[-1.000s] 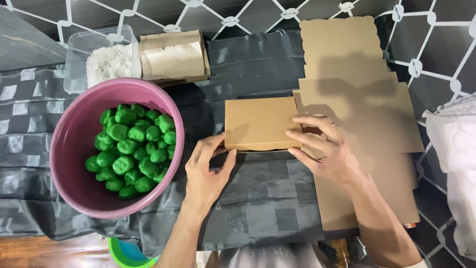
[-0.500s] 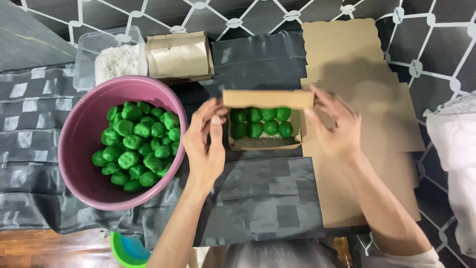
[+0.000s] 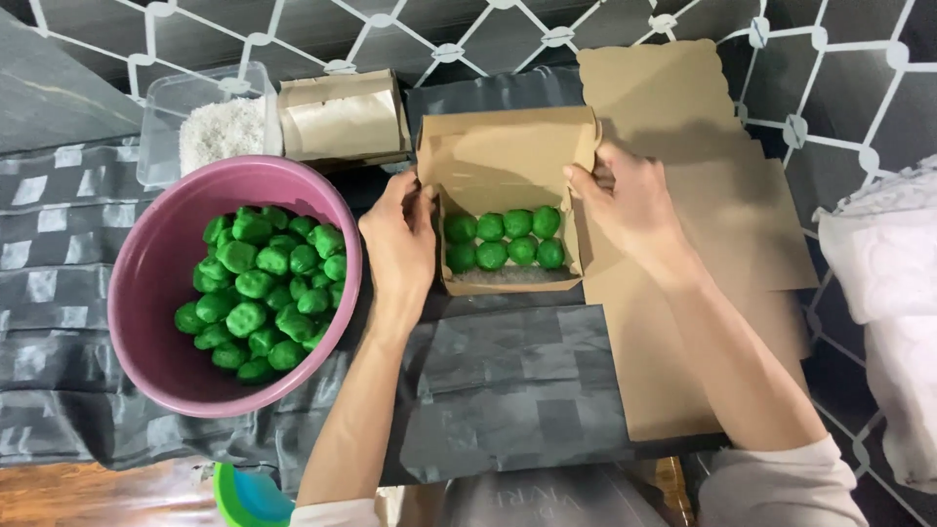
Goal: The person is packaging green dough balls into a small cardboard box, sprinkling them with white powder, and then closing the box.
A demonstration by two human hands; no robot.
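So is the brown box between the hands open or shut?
Open: the cardboard box has its lid raised, showing green balls inside.

Dark sheet (image 3: pixel 508 390) over work surface; wood edge (image 3: pixel 88 493) bottom left; dark white-lattice backdrop (image 3: pixel 468 29).

Cardboard box (image 3: pixel 508 195), closed a second ago, now open at frame centre, lid raised, green balls (image 3: pixel 506 239) exposed.

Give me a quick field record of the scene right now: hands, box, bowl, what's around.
left hand: grips left edge of the cardboard box
right hand: holds box's right side at the lid
box: open, lid raised, eight green balls in two rows
pink bowl: left of box, many green balls
behind: clear tub of white flakes, closed small box
right: flat cardboard sheets
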